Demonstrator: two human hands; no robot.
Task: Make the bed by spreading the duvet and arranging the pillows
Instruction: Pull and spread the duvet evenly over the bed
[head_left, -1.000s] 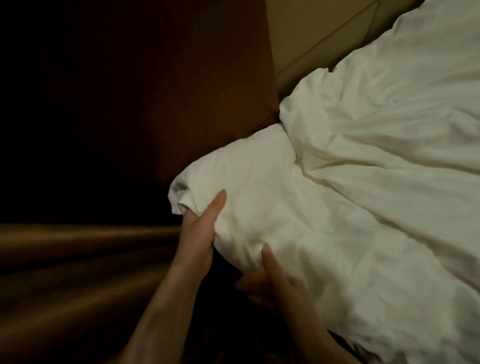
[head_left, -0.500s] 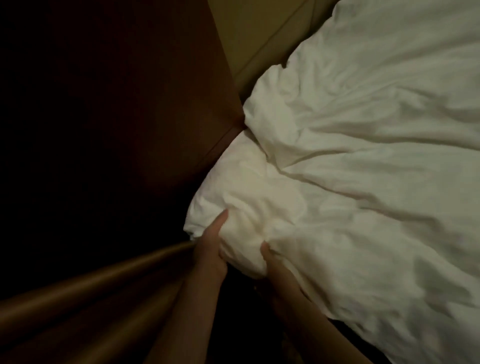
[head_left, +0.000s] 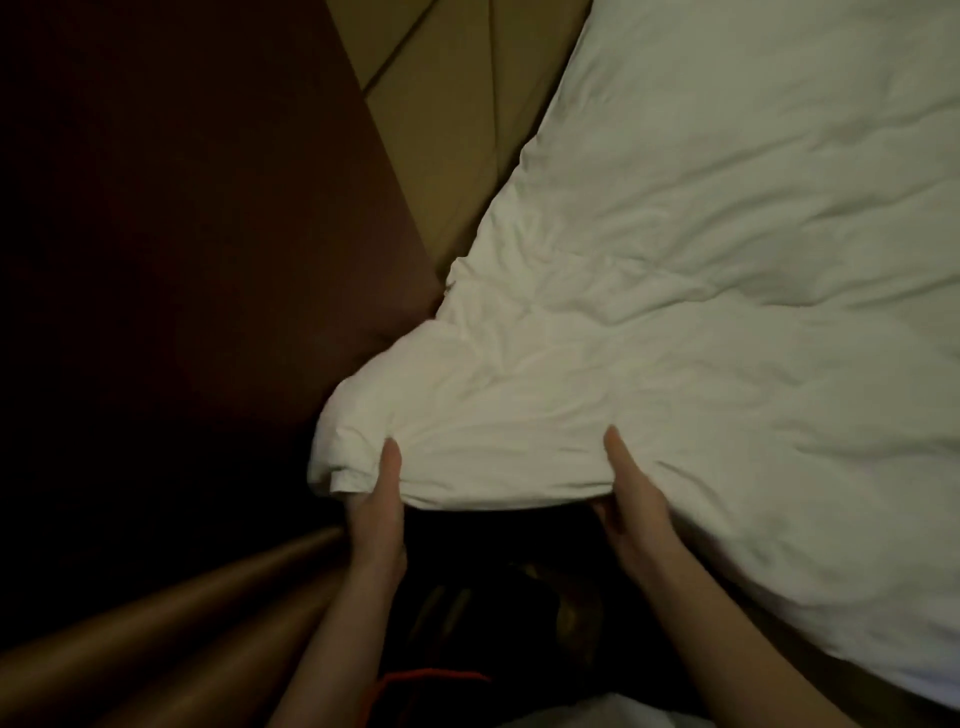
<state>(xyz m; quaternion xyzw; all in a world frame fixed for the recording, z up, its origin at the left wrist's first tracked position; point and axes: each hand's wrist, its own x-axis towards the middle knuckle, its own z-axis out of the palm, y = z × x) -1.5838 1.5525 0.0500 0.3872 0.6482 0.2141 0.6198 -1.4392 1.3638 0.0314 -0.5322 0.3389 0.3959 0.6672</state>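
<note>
A: What's the left hand (head_left: 376, 512) doing?

B: From my feed it grips the white duvet (head_left: 675, 332) right by its corner. Thumb on top of the fabric, other fingers tucked under the edge, so I only see the thumb and back of the hand. Cloth bunches into small creases around the thumb.

A: And the right hand (head_left: 631, 496)?

B: Same deal, further along the same edge. Thumb pressed on top, fingers wrapped underneath, pinching the hem. The two hands are apart w/ a stretch of edge between them, pulled fairly taut.

A: Where's the duvet overall?

B: Fills the right side and top right of the view, spread over the bed, wrinkled, w/ a soft fold near the middle. The held corner sticks out toward the lower left, lifted off whatever's below; a small flap hangs past the left thumb.

A: Anything around it?

B: Tan padded headboard (head_left: 441, 119) w/ seams at top center, touching the duvet's far edge. Dark reddish-brown panel (head_left: 208, 208) to the left; can't tell what it is, too dim. Brown curtain folds (head_left: 156, 629) bottom left. Below the hands it's mostly black shadow.
</note>
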